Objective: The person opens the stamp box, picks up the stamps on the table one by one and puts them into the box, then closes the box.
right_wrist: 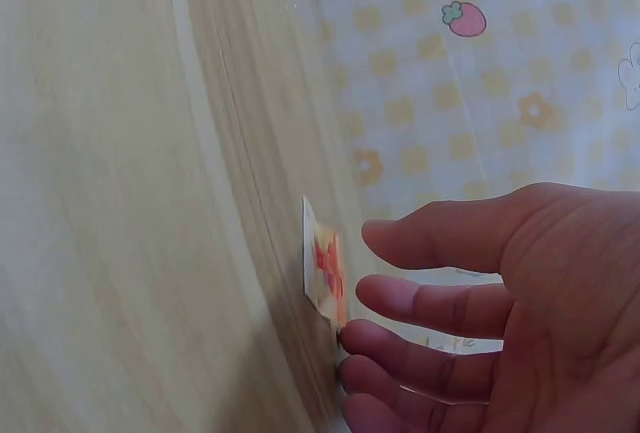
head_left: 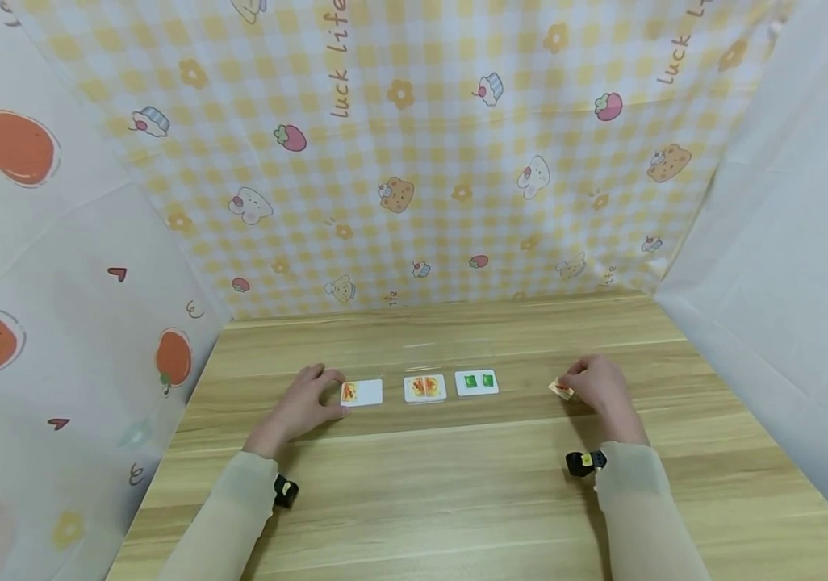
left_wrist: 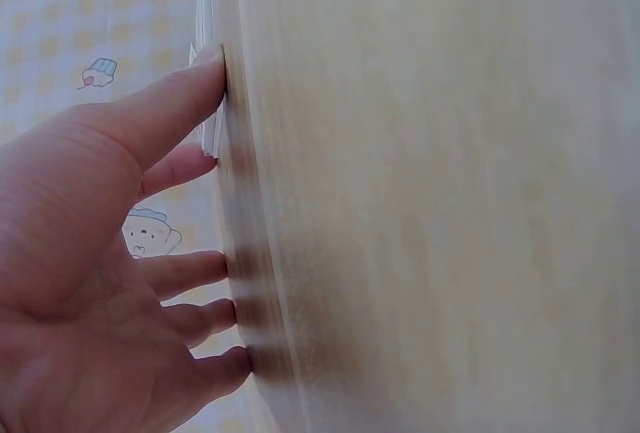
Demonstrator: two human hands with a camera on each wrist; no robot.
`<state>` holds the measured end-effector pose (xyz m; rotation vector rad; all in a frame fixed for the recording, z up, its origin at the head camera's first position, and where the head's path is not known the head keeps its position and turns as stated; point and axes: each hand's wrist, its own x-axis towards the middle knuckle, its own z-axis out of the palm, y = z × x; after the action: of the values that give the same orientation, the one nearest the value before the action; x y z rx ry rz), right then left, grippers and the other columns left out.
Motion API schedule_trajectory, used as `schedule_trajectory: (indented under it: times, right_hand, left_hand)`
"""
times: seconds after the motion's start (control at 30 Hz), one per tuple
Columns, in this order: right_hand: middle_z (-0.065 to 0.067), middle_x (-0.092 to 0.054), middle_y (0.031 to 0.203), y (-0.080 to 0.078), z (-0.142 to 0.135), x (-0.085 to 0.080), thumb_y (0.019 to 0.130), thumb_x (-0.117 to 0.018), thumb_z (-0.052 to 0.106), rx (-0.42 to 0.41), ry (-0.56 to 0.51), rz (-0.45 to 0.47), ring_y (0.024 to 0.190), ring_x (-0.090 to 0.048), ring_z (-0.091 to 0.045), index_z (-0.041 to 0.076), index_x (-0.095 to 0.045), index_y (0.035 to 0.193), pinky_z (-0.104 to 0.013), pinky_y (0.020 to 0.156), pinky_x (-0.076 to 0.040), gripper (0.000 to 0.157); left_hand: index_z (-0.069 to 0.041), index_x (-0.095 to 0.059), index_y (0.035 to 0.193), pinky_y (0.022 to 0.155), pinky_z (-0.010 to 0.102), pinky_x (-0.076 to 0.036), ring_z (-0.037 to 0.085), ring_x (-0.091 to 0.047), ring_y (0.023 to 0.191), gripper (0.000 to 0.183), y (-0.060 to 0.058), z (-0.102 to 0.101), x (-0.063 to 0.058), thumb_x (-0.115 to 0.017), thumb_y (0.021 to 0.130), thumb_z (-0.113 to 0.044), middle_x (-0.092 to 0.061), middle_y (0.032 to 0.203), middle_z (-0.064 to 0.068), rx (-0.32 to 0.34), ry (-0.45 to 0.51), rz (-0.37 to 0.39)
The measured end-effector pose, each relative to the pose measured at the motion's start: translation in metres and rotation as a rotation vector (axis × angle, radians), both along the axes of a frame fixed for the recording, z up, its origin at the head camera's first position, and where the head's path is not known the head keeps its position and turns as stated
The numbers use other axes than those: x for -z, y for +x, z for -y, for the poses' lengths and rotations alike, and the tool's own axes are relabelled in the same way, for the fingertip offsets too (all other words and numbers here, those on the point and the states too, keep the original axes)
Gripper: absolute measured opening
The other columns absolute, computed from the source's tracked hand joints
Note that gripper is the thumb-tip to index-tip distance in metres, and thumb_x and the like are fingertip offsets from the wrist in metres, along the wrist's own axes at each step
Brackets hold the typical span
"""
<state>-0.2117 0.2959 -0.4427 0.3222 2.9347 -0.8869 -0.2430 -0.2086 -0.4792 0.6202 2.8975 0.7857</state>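
My left hand (head_left: pixel 305 402) holds a white card (head_left: pixel 370 392) by its left end, the thumb on the near edge and the index finger at the far corner. An orange picture piece (head_left: pixel 349 392) covers the card's left half; the right half is plain white. In the left wrist view, the thumb touches the edge of a thin stack (left_wrist: pixel 207 13), and the other fingertips rest on the table. At the right, my right hand (head_left: pixel 595 381) is over a small orange picture card (head_left: pixel 560 390). In the right wrist view, a gap shows between the thumb and that small card (right_wrist: pixel 328 268).
Between my hands lie a card with two orange pictures (head_left: pixel 424 388) and a card with two green pictures (head_left: pixel 477 382). Behind the row, faint clear strips lie on the wooden table (head_left: pixel 428 484). A checked cloth (head_left: pixel 443 226) hangs at the table's back edge.
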Motion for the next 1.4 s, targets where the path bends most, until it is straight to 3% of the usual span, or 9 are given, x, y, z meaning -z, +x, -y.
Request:
schedule_trajectory:
  times: [0.43,1.4]
  right_hand:
    - [-0.002,-0.060,0.070,0.000,-0.007,0.009,0.080,-0.066,0.033,0.011,-0.002,-0.004,0.064,-0.051,-0.019,0.008,-0.069,0.082,-0.031,0.054,-0.039,0.025]
    - [-0.002,-0.058,0.068,0.003,-0.010,0.015,0.082,-0.064,0.035,-0.024,-0.001,-0.010,0.061,-0.047,-0.018,0.007,-0.069,0.078,-0.029,0.051,-0.036,0.029]
  left_hand:
    - [-0.023,-0.053,0.121,0.092,0.059,-0.031,0.037,-0.026,0.127,0.053,0.001,0.000,0.001,-0.072,0.074,-0.042,-0.028,0.140,0.022,-0.005,-0.003,0.002]
    - [-0.023,-0.053,0.122,0.093,0.063,-0.025,0.042,-0.019,0.130,0.054,0.004,0.000,-0.003,-0.072,0.075,-0.042,-0.025,0.142,0.025,-0.013,0.007,0.015]
